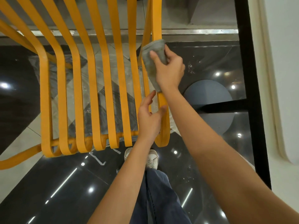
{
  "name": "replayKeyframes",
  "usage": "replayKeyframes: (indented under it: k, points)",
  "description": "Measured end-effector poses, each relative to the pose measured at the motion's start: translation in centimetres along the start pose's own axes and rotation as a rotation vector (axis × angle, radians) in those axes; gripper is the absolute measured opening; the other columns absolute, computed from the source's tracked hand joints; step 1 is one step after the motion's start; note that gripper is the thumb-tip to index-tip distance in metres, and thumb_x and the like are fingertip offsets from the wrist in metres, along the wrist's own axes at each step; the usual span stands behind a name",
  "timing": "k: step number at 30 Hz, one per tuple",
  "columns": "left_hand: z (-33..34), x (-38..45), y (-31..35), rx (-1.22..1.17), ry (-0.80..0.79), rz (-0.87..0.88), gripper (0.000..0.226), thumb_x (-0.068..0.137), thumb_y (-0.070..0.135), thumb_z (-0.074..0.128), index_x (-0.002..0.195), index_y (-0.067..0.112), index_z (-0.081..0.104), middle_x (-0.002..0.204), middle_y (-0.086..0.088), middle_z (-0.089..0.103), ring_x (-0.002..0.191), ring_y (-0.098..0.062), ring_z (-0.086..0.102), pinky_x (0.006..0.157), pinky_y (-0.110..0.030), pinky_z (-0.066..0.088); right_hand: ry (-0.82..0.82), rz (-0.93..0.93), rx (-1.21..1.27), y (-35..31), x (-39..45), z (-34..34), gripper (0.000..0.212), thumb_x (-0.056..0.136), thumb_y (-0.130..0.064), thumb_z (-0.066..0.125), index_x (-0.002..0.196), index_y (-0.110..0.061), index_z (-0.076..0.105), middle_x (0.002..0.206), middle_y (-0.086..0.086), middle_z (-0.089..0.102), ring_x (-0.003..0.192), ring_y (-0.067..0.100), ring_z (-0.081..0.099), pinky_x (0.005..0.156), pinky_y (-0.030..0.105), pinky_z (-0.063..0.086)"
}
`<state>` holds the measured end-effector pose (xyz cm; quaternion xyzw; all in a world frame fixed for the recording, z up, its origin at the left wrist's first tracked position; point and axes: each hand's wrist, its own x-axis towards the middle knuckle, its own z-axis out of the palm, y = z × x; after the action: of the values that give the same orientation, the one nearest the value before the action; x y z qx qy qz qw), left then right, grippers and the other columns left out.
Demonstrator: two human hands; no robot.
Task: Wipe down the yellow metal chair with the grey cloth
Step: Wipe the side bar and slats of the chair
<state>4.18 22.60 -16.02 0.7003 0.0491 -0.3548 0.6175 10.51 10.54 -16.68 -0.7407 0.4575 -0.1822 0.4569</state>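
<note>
The right hand point(168, 68) is clenched around the grey cloth point(153, 62), which wraps the outermost slat of the yellow metal chair point(77, 88). Just below this grip, the left hand point(149, 117) rests relaxed on the same slat. The loose cloth end may slip off, leaving the slat's edges unwiped.

No legible text, label, brand, number or sign is found on any surface in view. White angular marks on the dark glossy floor point(100, 160), below the fingers of both hands, form no readable character. No print shows on the white shoes point(152, 159).
</note>
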Motion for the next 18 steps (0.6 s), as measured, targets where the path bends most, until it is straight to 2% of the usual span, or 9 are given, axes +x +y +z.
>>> replayKeyframes:
  k: [1, 2, 4, 6, 8, 10, 14, 16, 18]
  points:
    - [0.1, 0.3, 0.0, 0.039, -0.009, 0.032, 0.057, 0.087, 0.002, 0.068, 0.140, 0.018, 0.053, 0.140, 0.004, 0.053, 0.132, -0.014, 0.045, 0.110, -0.042, 0.041, -0.013, -0.037, -0.085, -0.6, 0.3, 0.5, 0.034, 0.092, -0.041, 0.067, 0.120, -0.022, 0.070, 0.094, -0.009, 0.074, 0.087, 0.003, 0.066, 0.072, 0.018, 0.049]
    - [0.2, 0.5, 0.0, 0.071, -0.017, 0.059, 0.058, 0.087, 0.000, 0.068, 0.141, 0.017, 0.051, 0.142, 0.004, 0.052, 0.134, -0.013, 0.043, 0.112, -0.041, 0.039, -0.014, -0.058, -0.140, -0.9, 0.9, 0.9, 0.033, 0.094, -0.040, 0.065, 0.119, -0.020, 0.069, 0.095, -0.008, 0.073, 0.085, 0.003, 0.064, 0.067, 0.013, 0.046]
    - [0.2, 0.7, -0.2, 0.104, -0.026, 0.101, 0.060, 0.088, -0.002, 0.067, 0.142, 0.016, 0.049, 0.143, 0.004, 0.050, 0.135, -0.009, 0.042, 0.115, -0.032, 0.036, -0.005, -0.053, -0.142, -1.4, 1.9, 1.0, 0.021, 0.096, -0.041, 0.062, 0.097, -0.022, 0.070, 0.082, -0.010, 0.068, 0.072, 0.000, 0.058, 0.056, 0.011, 0.042]
    - [0.2, 0.7, -0.5, 0.099, -0.033, 0.125, 0.061, 0.087, -0.004, 0.066, 0.143, 0.014, 0.049, 0.144, 0.003, 0.050, 0.136, -0.006, 0.041, 0.113, -0.018, 0.034, 0.018, 0.024, -0.056, -0.8, 2.9, 0.8, 0.031, 0.097, -0.045, 0.060, 0.078, -0.020, 0.064, 0.069, -0.011, 0.061, 0.063, 0.000, 0.056, 0.051, 0.011, 0.039]
    - [0.3, 0.7, -0.8, 0.080, -0.033, 0.145, 0.061, 0.086, -0.008, 0.066, 0.141, 0.011, 0.050, 0.143, 0.001, 0.050, 0.135, -0.005, 0.042, 0.109, -0.009, 0.033, 0.037, 0.088, 0.001, -0.2, 2.8, 0.7, 0.041, 0.096, -0.047, 0.060, 0.076, -0.012, 0.066, 0.068, -0.007, 0.063, 0.065, 0.006, 0.061, 0.058, 0.019, 0.047]
    - [0.4, 0.6, -0.9, 0.067, -0.030, 0.151, 0.060, 0.085, -0.010, 0.065, 0.140, 0.011, 0.051, 0.143, 0.001, 0.051, 0.134, -0.003, 0.042, 0.104, -0.004, 0.033, 0.009, 0.065, -0.002, 0.5, 1.8, 0.6, 0.038, 0.096, -0.047, 0.059, 0.083, -0.012, 0.068, 0.074, -0.003, 0.068, 0.074, 0.013, 0.066, 0.069, 0.033, 0.054]
    - [0.2, 0.8, -1.0, 0.084, -0.041, 0.161, 0.059, 0.085, -0.008, 0.066, 0.139, 0.012, 0.053, 0.145, 0.003, 0.048, 0.136, -0.005, 0.039, 0.091, 0.004, 0.033, -0.092, 0.036, -0.037, 1.1, 0.4, -0.8, 0.034, 0.095, -0.044, 0.062, 0.088, -0.011, 0.070, 0.078, 0.002, 0.071, 0.078, 0.017, 0.068, 0.073, 0.038, 0.056]
    - [0.1, 1.0, -1.1, 0.104, -0.047, 0.156, 0.059, 0.086, -0.006, 0.067, 0.140, 0.013, 0.052, 0.144, 0.009, 0.045, 0.137, -0.004, 0.038, 0.090, 0.006, 0.031, -0.118, 0.052, -0.017, 1.1, 0.4, -1.6, 0.033, 0.093, -0.042, 0.066, 0.081, -0.011, 0.069, 0.074, 0.003, 0.071, 0.075, 0.018, 0.068, 0.072, 0.040, 0.056]
    - [0.2, 0.8, -1.0, 0.119, -0.043, 0.126, 0.058, 0.087, -0.003, 0.068, 0.140, 0.016, 0.052, 0.143, 0.013, 0.043, 0.137, -0.002, 0.035, 0.093, 0.006, 0.029, -0.102, 0.103, 0.017, 1.2, -0.7, -2.4, 0.031, 0.091, -0.040, 0.069, 0.069, -0.018, 0.065, 0.066, -0.002, 0.067, 0.067, 0.015, 0.065, 0.067, 0.038, 0.055]
